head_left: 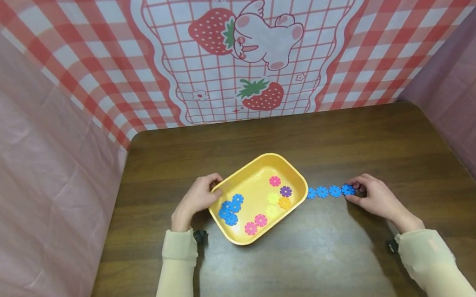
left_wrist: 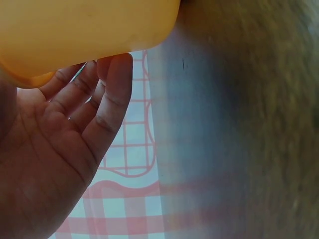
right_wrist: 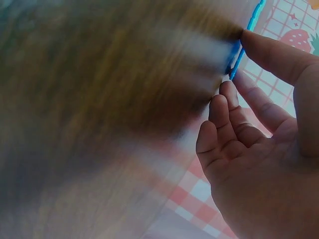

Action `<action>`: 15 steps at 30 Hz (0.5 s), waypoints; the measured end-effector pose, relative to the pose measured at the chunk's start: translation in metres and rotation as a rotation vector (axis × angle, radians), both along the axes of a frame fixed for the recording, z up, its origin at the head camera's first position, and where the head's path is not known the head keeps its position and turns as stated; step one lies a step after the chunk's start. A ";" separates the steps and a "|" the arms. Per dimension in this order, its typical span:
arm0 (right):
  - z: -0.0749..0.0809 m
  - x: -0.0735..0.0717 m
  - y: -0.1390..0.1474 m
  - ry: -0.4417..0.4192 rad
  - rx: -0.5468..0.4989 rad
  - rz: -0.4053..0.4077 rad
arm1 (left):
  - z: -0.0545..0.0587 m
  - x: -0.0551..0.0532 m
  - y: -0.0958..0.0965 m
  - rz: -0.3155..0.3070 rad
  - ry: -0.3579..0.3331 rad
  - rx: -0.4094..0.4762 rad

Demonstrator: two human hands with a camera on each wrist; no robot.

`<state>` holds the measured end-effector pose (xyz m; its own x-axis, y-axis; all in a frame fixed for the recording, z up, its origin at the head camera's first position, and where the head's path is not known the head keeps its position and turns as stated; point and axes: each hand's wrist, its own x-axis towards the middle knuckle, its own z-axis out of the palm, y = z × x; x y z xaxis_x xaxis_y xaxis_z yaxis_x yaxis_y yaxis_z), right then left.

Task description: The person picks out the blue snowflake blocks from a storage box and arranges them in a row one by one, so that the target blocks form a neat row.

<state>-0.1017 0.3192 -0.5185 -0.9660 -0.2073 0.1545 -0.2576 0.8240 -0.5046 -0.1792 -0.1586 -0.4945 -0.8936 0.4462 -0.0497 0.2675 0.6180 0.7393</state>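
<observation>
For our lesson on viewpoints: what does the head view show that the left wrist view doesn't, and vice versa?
Only the head view: the right hand, the row of blue discs it pinches, and the discs inside the tray. Only the left wrist view: the palm of the left hand. Both: the table, the checked cloth, and that hand gripping the tray.

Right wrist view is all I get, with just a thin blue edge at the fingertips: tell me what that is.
Observer: From the head view, it belongs to a row of blue notched discs.
Operator: Follow it to the far end for me.
Observer: There, the rim of the yellow tray partly hides the leftmost disc that shows.
Operator: Now report what else is being held.
Observer: The left hand holds the tray by its left end.
</observation>
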 end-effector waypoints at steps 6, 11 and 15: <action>0.000 0.001 0.001 0.010 -0.006 0.008 | -0.001 0.001 0.001 0.002 0.001 0.006; 0.002 0.000 0.001 -0.014 0.003 0.007 | -0.002 0.000 0.000 0.000 -0.005 0.007; 0.007 -0.001 0.000 -0.056 0.017 0.011 | -0.001 0.000 -0.001 -0.001 -0.008 0.004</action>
